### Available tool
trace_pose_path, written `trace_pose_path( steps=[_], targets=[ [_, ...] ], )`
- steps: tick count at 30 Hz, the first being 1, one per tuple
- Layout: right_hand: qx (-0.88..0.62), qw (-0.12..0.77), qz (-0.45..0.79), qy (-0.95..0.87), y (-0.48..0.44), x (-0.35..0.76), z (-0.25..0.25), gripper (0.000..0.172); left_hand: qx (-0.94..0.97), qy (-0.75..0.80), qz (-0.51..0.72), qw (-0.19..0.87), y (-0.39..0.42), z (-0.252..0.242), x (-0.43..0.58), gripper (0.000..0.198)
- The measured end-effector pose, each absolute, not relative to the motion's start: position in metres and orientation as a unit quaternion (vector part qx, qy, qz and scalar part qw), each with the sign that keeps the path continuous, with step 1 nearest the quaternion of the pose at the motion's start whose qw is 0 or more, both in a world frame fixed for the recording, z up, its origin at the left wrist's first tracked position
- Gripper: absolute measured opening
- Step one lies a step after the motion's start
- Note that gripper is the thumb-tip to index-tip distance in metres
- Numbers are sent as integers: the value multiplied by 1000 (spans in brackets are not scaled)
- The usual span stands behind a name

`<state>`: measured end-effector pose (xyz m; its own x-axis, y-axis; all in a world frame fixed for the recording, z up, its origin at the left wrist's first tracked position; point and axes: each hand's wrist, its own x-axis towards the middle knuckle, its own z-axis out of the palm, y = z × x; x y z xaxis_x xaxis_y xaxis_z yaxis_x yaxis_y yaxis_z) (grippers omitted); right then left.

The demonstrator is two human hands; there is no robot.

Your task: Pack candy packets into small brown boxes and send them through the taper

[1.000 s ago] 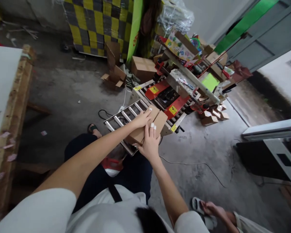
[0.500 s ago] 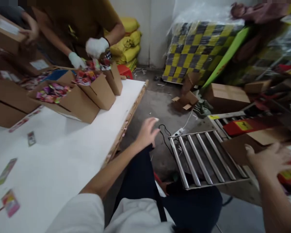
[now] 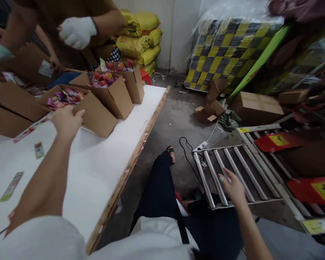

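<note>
My left hand [image 3: 67,122] is at the near corner of an open cardboard box [image 3: 97,115] filled with small wrapped sweets [image 3: 66,96]. Its thumb lies against the near wall and the fingers bend over the rim, their tips partly hidden. My right hand [image 3: 234,187] hovers over the metal roller conveyor [image 3: 229,177], fingers loosely curled and apart, holding nothing I can see. Two more boxes of sweets, the nearer one [image 3: 121,97] and the farther one [image 3: 137,83], stand beside the first on the white table [image 3: 97,173].
A co-worker's white-gloved hand [image 3: 79,33] is raised beyond the boxes. Loose flat packets, including a green-and-pink one [image 3: 12,186], lie on the table. Red guides [image 3: 278,141] sit on the conveyor. Yellow sacks [image 3: 141,36], a wrapped stack [image 3: 222,54] and cartons [image 3: 258,108] stand behind; a cable [image 3: 188,159] crosses the floor.
My left hand has swung left from above the floor to the sweets box. My right hand has left the brown cardboard at the right and moved left over the rollers. The co-worker's gloved hands have lifted away.
</note>
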<state>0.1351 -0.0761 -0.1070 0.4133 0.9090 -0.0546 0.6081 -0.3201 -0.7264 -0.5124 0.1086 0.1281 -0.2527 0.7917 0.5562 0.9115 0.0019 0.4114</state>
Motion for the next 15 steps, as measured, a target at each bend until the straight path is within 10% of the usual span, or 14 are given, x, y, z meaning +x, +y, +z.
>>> trace_pose_path(
  steps=[9,15],
  targets=[
    [-392,396,798,-229,-48,-170,-46,69,-714,-604,-317,162,-18,178,-347,39],
    [-440,525,685,-248,-72,-116,-35,72,-897,-346,-265,69,-75,182,-222,29]
  ],
)
